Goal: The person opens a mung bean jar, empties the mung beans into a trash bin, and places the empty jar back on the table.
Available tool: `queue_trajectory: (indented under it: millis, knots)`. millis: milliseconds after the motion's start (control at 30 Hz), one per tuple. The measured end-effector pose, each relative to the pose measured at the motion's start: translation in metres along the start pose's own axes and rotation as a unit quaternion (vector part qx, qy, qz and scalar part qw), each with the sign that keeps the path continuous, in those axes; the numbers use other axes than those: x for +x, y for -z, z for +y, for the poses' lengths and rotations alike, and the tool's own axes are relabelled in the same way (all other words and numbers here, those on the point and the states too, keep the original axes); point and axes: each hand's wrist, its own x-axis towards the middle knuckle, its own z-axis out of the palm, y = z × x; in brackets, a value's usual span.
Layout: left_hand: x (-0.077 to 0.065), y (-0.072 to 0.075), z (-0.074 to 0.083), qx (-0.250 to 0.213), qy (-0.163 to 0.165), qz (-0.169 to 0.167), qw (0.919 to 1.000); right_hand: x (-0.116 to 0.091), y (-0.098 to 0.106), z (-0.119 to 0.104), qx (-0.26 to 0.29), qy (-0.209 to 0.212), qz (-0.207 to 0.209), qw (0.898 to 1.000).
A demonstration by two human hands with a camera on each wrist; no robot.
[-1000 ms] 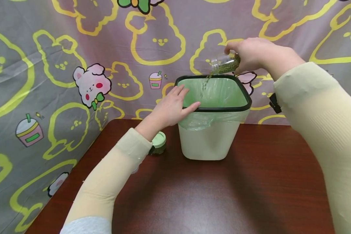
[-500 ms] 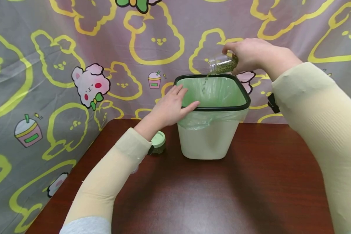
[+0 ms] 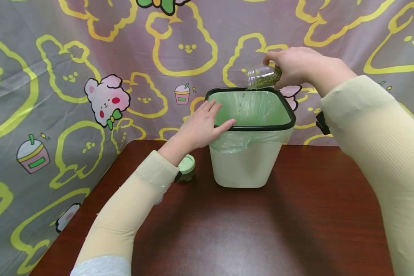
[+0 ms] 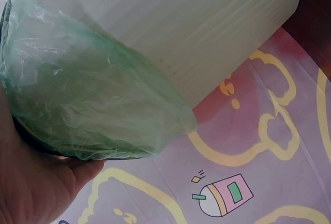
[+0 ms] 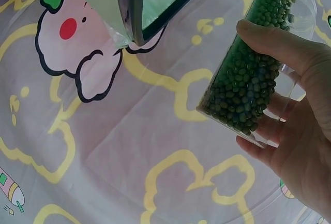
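Observation:
In the head view my right hand (image 3: 298,67) grips a clear jar (image 3: 263,78) tipped mouth-down to the left above the bin's far rim. Green mung beans (image 5: 243,84) lie along the jar's lower side, and a thin trickle drops from its mouth into the bin. The pale bin (image 3: 243,168) stands on the table, lined with a green plastic bag (image 3: 258,109) that folds out over its black rim. My left hand (image 3: 200,124) rests on the rim's near left corner, fingers and thumb stretched out over it.
A small jar with a pale green lid (image 3: 187,165) stands on the brown table (image 3: 227,237), left of the bin and partly behind my left wrist. Part of a clear round item (image 3: 158,200) shows beside my left sleeve. A patterned cloth (image 3: 124,42) hangs behind and at left.
The trickle of beans has thinned, and fewer beans remain near the jar's mouth. The jar has shifted slightly left from the first frame. My left hand keeps its place on the rim.

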Motion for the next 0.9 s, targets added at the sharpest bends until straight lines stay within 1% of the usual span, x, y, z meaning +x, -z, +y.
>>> queue_trajectory:
  millis: [133,400,500,633,733,900]
  knots:
    - [0.0004,-0.0008,-0.0003,-0.002,0.0,0.001,1.0,-0.0002,-0.0004,0.0001,0.004,0.0,0.0,1.0]
    - [0.0013,-0.0011,-0.0005,0.004,-0.001,0.001,1.0,-0.001,0.0066,0.0025,0.006,0.012,0.036,0.999]
    - [0.001,-0.0005,0.0,0.003,-0.003,0.004,1.0,-0.0008,0.0085,0.0021,-0.004,0.011,0.027,1.0]
    - [0.0007,-0.0001,0.0001,-0.001,0.0,0.0,1.0,-0.001,0.0081,0.0012,-0.006,0.005,0.008,1.0]
    - [0.0003,0.0001,0.0003,-0.003,0.003,-0.004,1.0,-0.002,0.0066,0.0014,0.004,0.004,0.004,1.0]
    - [0.0,0.0006,0.001,-0.003,0.003,-0.003,1.0,-0.0031,0.0055,0.0023,0.003,0.004,0.007,1.0]
